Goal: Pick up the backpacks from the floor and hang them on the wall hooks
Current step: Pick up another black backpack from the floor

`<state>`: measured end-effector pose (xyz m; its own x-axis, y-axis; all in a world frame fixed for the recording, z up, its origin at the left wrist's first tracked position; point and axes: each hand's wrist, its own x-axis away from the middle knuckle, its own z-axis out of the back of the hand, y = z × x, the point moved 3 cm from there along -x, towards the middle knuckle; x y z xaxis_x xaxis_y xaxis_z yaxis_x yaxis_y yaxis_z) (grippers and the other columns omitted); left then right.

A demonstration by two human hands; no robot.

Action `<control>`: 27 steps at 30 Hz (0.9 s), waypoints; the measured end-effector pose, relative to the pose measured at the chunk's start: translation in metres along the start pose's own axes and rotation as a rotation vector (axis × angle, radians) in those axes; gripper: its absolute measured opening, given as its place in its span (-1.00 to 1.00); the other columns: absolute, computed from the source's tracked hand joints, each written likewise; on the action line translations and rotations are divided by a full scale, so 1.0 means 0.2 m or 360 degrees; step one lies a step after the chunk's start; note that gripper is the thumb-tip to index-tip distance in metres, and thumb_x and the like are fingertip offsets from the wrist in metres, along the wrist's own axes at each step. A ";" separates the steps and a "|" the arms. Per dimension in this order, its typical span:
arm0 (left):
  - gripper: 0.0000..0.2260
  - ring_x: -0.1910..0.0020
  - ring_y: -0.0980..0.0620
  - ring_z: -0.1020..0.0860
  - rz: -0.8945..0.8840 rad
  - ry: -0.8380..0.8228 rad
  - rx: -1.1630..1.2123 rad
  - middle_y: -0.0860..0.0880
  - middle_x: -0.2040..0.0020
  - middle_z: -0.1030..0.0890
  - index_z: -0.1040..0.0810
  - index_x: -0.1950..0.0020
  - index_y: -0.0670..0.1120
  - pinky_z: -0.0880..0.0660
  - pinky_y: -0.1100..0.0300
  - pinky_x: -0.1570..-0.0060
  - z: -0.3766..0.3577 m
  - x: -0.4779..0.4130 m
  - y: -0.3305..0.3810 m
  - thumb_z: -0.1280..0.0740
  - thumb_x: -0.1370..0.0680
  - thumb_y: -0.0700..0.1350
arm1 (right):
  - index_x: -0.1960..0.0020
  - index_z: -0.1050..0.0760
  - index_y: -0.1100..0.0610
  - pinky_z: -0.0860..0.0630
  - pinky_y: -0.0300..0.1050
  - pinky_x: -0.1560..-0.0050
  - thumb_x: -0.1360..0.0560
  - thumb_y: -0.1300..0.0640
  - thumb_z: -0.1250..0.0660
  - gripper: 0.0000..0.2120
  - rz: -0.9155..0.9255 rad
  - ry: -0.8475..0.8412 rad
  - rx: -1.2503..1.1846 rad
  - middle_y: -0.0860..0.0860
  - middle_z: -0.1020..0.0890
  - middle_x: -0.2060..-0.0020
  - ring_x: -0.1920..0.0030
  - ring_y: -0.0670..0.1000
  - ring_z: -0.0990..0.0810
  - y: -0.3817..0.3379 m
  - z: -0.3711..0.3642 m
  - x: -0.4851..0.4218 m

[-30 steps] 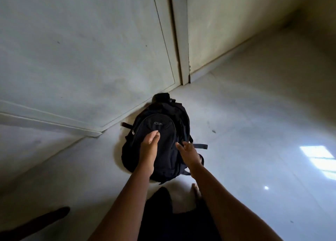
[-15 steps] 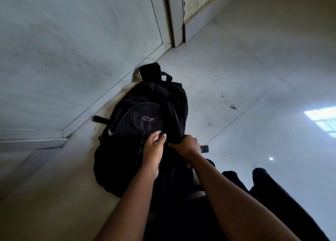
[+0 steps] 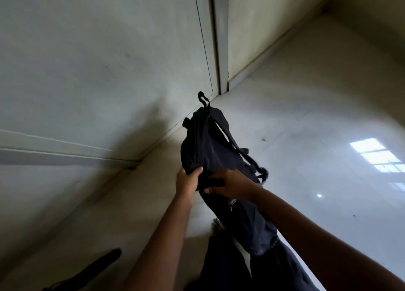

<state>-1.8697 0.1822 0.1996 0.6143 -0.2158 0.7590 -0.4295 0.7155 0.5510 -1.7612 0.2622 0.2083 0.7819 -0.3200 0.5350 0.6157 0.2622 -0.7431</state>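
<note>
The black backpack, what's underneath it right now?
Under the black backpack, gripped by the left hand and right hand, pale tiled floor shows. The patch directly beneath is covered by the bag.

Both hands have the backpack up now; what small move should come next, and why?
Probably shift one hand to the top loop: both the left hand and right hand grip the backpack at its lower end, and the loop must catch a hook. No hook is in view.

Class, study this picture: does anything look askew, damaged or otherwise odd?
Nothing looks damaged or spilled. The black backpack is simply off the floor, held tilted by the left hand and right hand, straps dangling loose. No wall hook is in view.
</note>
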 end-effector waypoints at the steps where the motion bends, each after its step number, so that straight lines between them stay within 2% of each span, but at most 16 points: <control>1: -0.74 -0.02 -0.14 -0.59 -0.0050 -0.0052 -0.0015 -0.21 -0.02 -0.62 -0.53 -0.12 -0.20 -0.54 0.02 0.01 0.04 0.12 0.01 -0.37 -0.44 -0.23 | -0.20 -0.57 0.07 -0.31 -0.39 0.09 -0.48 -0.06 -0.34 -0.65 -0.0061 0.0048 -0.0022 0.03 -0.67 -0.08 -0.11 -0.03 -0.60 -0.06 0.04 0.12; 3: -0.73 -0.02 -0.12 -0.58 -0.0153 -0.0152 -0.0066 -0.21 -0.06 -0.62 -0.52 -0.16 -0.19 -0.54 0.11 0.11 0.09 0.27 0.01 -0.35 -0.46 -0.25 | -0.23 -0.55 0.02 -0.35 -0.38 -0.01 -0.51 -0.07 -0.29 -0.66 -0.0219 0.0226 -0.0219 -0.03 -0.66 -0.09 -0.12 -0.08 -0.59 -0.13 0.08 0.30; 5: -0.70 -0.09 -0.14 -0.58 -0.0268 -0.0199 -0.0150 -0.19 -0.10 -0.62 -0.51 -0.19 -0.17 -0.54 0.07 0.00 0.16 0.40 0.01 -0.36 -0.47 -0.23 | -0.16 -0.58 0.06 -0.44 -0.23 -0.09 -0.49 -0.09 -0.31 -0.68 -0.0345 0.0475 -0.0525 -0.01 -0.67 0.01 -0.03 -0.07 -0.60 -0.17 0.10 0.43; 7: -0.67 -0.15 -0.17 -0.57 -0.0414 -0.0225 -0.0333 -0.18 -0.14 -0.62 -0.50 -0.23 -0.16 -0.52 -0.04 -0.12 0.23 0.53 -0.01 -0.36 -0.48 -0.18 | -0.12 -0.58 0.12 -0.50 -0.03 -0.17 -0.39 -0.23 -0.37 -0.51 -0.0388 0.0589 -0.0955 -0.04 -0.62 0.10 0.03 -0.07 -0.56 -0.24 0.09 0.56; 8: -0.65 -0.16 -0.18 -0.56 -0.0501 -0.0235 -0.0488 -0.18 -0.16 -0.61 -0.48 -0.26 -0.15 -0.51 -0.04 -0.13 0.26 0.60 -0.02 -0.36 -0.49 -0.15 | -0.16 -0.56 0.12 -0.50 -0.01 -0.19 -0.32 -0.29 -0.38 -0.41 -0.0399 0.0585 -0.1196 -0.07 -0.61 0.07 0.01 -0.08 -0.56 -0.29 0.08 0.62; 9: -0.64 -0.17 -0.19 -0.56 -0.0584 -0.0224 -0.0677 -0.19 -0.16 -0.61 -0.46 -0.29 -0.15 -0.50 -0.02 -0.13 0.29 0.67 -0.02 -0.34 -0.50 -0.11 | -0.20 -0.54 0.10 -0.53 -0.05 -0.18 -0.31 -0.30 -0.38 -0.37 -0.0420 0.0549 -0.1391 -0.09 -0.62 0.02 -0.03 -0.10 -0.57 -0.34 0.08 0.65; 11: -0.60 -0.17 -0.20 -0.55 -0.0775 -0.0203 -0.1051 -0.19 -0.17 -0.61 -0.42 -0.34 -0.12 -0.46 0.02 -0.10 0.36 0.78 -0.04 -0.29 -0.53 -0.05 | -0.20 -0.52 0.07 -0.56 -0.16 -0.08 -0.36 -0.21 -0.39 -0.48 -0.0479 0.0519 -0.1637 -0.06 -0.66 -0.05 -0.08 -0.09 -0.62 -0.45 0.09 0.70; 13: -0.59 -0.19 -0.20 -0.54 -0.0907 -0.0199 -0.1243 -0.19 -0.19 -0.60 -0.36 -0.40 -0.09 -0.43 0.02 -0.11 0.41 0.85 -0.03 -0.25 -0.55 -0.04 | -0.16 -0.53 0.13 -0.59 -0.10 -0.06 -0.35 -0.15 -0.44 -0.51 -0.0631 0.0624 -0.1815 0.02 -0.68 -0.03 -0.06 -0.02 -0.64 -0.48 0.08 0.69; 15: -0.58 -0.19 -0.19 -0.54 -0.1012 -0.0196 -0.1321 -0.18 -0.18 -0.61 -0.33 -0.42 -0.06 -0.42 0.04 -0.11 0.48 0.92 0.01 -0.25 -0.55 -0.09 | -0.16 -0.51 0.27 -0.60 0.03 -0.09 -0.32 -0.03 -0.49 -0.46 -0.0827 0.0795 -0.1801 0.13 -0.66 0.00 -0.01 0.10 -0.65 -0.48 0.04 0.71; 17: -0.54 -0.20 -0.17 -0.54 -0.1031 -0.0301 -0.1390 -0.16 -0.18 -0.61 -0.31 -0.43 -0.02 -0.43 0.09 -0.13 0.53 0.93 0.06 -0.28 -0.54 -0.10 | -0.13 -0.49 0.36 -0.61 0.02 0.03 -0.39 0.14 -0.44 -0.59 -0.0950 0.0885 -0.1817 0.18 -0.63 0.08 0.11 0.13 -0.63 -0.48 0.00 0.73; 19: -0.43 -0.28 -0.09 -0.50 -0.0837 -0.0622 -0.1346 -0.09 -0.30 -0.54 -0.22 -0.46 0.07 -0.42 0.12 -0.22 0.59 0.92 0.12 -0.34 -0.49 -0.02 | -0.14 -0.47 0.34 -0.56 -0.09 0.18 -0.45 0.23 -0.37 -0.69 -0.0916 0.0904 -0.1930 0.16 -0.59 0.14 0.18 0.11 -0.59 -0.50 -0.01 0.74; 21: -0.25 -0.38 -0.01 -0.39 -0.0505 -0.1038 -0.1047 -0.03 -0.42 -0.39 -0.10 -0.48 0.20 -0.34 0.11 -0.35 0.63 0.94 0.18 -0.41 -0.39 0.14 | -0.18 -0.45 0.30 -0.54 -0.13 0.21 -0.47 0.19 -0.37 -0.67 -0.0855 0.0905 -0.1958 0.15 -0.59 0.08 0.10 0.12 -0.59 -0.52 -0.01 0.76; 22: -0.19 -0.41 0.01 -0.34 -0.0369 -0.1136 -0.0856 -0.02 -0.45 -0.33 -0.06 -0.47 0.25 -0.29 0.08 -0.39 0.63 0.96 0.21 -0.42 -0.34 0.22 | -0.17 -0.46 0.28 -0.56 -0.11 0.18 -0.48 0.16 -0.37 -0.68 -0.0814 0.0889 -0.1940 0.15 -0.60 0.04 0.06 0.14 -0.60 -0.53 -0.01 0.77; 24: -0.22 -0.40 0.04 -0.32 -0.0306 -0.1132 -0.0556 -0.01 -0.48 -0.28 -0.03 -0.48 0.23 -0.25 0.12 -0.33 0.61 1.00 0.27 -0.35 -0.36 0.26 | -0.11 -0.48 0.23 -0.59 -0.06 0.08 -0.48 0.11 -0.37 -0.73 -0.0707 0.0835 -0.1774 0.14 -0.61 0.02 0.00 0.15 -0.61 -0.59 -0.04 0.80; 25: -0.27 -0.39 0.03 -0.33 -0.0314 -0.1069 -0.0437 -0.01 -0.48 -0.29 -0.03 -0.49 0.19 -0.27 0.14 -0.27 0.59 1.02 0.30 -0.30 -0.41 0.24 | -0.09 -0.50 0.21 -0.60 -0.13 0.10 -0.49 0.09 -0.36 -0.75 -0.0656 0.0799 -0.1630 0.12 -0.62 0.04 0.02 0.12 -0.62 -0.62 -0.06 0.82; 27: -0.25 -0.42 -0.03 -0.30 -0.0301 -0.0897 -0.0300 -0.03 -0.48 -0.28 -0.04 -0.50 0.16 -0.28 0.07 -0.29 0.53 1.03 0.33 -0.30 -0.41 0.27 | -0.04 -0.53 0.25 -0.48 -0.42 0.33 -0.49 0.02 -0.35 -0.71 -0.0567 0.0712 -0.1193 0.05 -0.61 0.19 0.20 0.00 -0.60 -0.68 -0.09 0.86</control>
<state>-1.8405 0.1142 0.4293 0.2024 -0.6310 0.7489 -0.1913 0.7245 0.6622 -1.7126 0.1548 0.3949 0.3540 -0.6293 0.6919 0.4664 -0.5225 -0.7138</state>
